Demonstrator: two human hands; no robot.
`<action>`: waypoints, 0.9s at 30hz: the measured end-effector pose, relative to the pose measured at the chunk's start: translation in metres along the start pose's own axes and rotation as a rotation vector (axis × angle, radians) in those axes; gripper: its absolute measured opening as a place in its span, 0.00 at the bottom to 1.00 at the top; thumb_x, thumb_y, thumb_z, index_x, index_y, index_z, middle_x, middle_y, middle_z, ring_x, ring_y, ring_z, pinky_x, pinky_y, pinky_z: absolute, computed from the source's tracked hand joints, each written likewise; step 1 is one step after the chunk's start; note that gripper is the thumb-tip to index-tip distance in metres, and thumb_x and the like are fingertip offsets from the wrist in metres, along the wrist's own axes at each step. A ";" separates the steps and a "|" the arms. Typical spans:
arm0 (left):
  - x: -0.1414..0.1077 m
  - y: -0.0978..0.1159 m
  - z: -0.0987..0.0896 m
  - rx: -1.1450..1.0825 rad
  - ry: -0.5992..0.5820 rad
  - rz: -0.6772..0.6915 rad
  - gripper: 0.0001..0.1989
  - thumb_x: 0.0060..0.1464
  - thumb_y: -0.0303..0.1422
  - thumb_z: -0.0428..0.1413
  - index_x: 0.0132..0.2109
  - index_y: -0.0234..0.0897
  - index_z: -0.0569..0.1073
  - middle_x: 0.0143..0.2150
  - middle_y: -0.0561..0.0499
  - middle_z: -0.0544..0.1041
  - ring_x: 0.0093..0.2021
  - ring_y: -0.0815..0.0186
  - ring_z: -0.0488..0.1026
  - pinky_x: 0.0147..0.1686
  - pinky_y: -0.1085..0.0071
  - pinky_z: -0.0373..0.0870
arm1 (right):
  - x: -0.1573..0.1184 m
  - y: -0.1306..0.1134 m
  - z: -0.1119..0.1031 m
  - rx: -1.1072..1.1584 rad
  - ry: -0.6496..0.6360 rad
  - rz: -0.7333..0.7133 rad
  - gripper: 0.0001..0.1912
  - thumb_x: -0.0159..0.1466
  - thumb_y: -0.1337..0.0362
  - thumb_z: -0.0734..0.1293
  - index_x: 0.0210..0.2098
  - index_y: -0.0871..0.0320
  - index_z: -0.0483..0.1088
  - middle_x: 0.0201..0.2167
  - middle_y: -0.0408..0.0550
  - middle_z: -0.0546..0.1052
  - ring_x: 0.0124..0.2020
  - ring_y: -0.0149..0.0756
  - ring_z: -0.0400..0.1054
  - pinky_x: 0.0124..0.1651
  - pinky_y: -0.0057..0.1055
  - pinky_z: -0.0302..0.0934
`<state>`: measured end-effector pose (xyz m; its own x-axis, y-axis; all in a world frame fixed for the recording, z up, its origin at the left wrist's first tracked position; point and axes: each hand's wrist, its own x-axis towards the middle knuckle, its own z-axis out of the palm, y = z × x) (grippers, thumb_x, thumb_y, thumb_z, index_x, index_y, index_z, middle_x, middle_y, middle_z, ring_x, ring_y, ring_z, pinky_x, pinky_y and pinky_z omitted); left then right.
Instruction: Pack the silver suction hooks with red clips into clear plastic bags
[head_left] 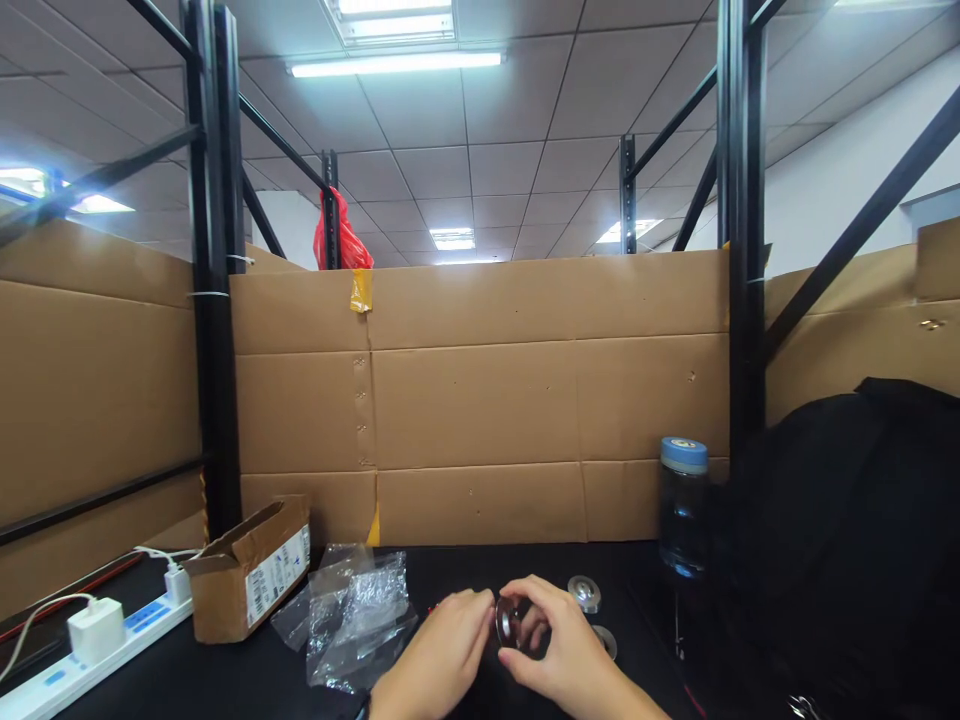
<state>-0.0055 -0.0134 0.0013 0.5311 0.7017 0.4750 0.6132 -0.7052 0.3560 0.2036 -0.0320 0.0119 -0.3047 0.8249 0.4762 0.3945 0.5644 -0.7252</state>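
Over the black tabletop, my right hand [559, 640] curls its thumb and fingers around a small round shiny metal piece [505, 622], tilted on its edge. My left hand [448, 640] meets it from the other side, its fingers pressed together and touching or nearly touching the metal piece. What lies inside the left fingers is hidden; a tiny red bit [431, 609] shows just behind them. Beyond my right hand lies a round metal disc [584, 594] with a raised centre. A second disc [606, 641] is partly covered by that hand.
Crumpled clear plastic bags [358, 620] lie left of my hands, beside an opened small cardboard box [251, 570]. A white power strip [124, 640] with plugs runs along the left. At right stand a blue-lidded bottle [683, 510] and a black bag [847, 540]. Cardboard panels [480, 400] wall the back.
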 end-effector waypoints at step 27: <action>-0.004 -0.047 -0.025 0.235 -0.089 -0.260 0.08 0.53 0.29 0.56 0.41 0.40 0.73 0.47 0.47 0.73 0.47 0.58 0.69 0.47 0.66 0.63 | 0.003 0.043 -0.061 -0.570 -0.195 0.137 0.25 0.57 0.57 0.72 0.54 0.49 0.74 0.57 0.52 0.71 0.58 0.50 0.65 0.60 0.41 0.57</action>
<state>-0.0510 0.0145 0.0031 0.3824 0.8678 0.3174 0.8465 -0.4668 0.2562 0.2726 -0.0031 0.0133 -0.3499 0.9003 0.2591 0.8262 0.4269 -0.3677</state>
